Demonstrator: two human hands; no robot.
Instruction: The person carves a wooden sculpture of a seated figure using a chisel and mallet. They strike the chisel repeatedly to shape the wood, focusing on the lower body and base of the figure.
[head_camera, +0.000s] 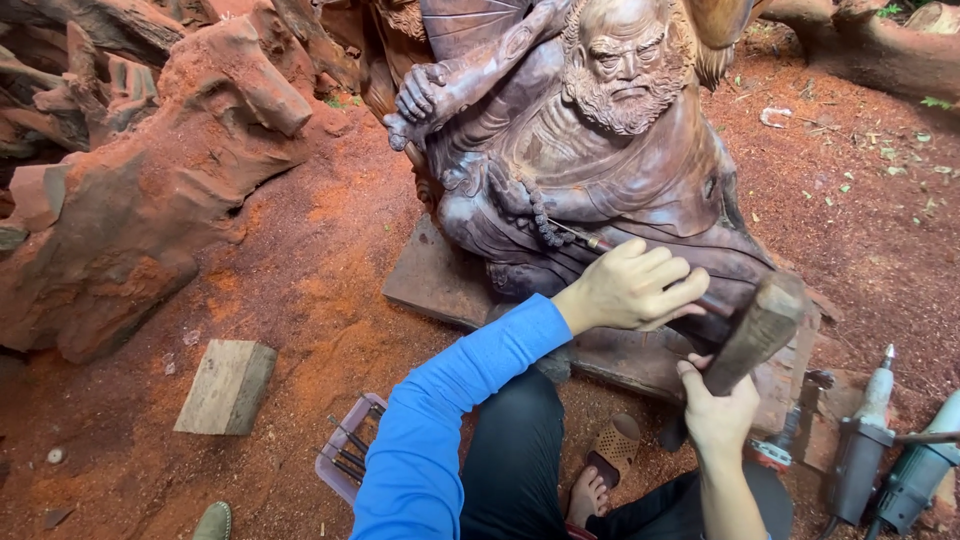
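My left hand (632, 288) is extended forward on a blue-sleeved arm, fingers curled tight around a chisel (600, 245) whose thin shaft angles up and left, its tip set against the lower robe of the wooden statue (600, 170). The wrist is bent slightly, knuckles uppermost. My right hand (718, 405) sits lower and nearer my body, forearm bare, fist clamped on the handle end of a wooden mallet (760, 330); the mallet's block head stands raised and tilted up to the right, just beside my left hand and apart from the chisel. The two hands are apart. The statue rests on a flat slab (430, 280) on red earth. A tray of tools (345, 455) lies by my left elbow; two power tools (890, 450) lie at right.
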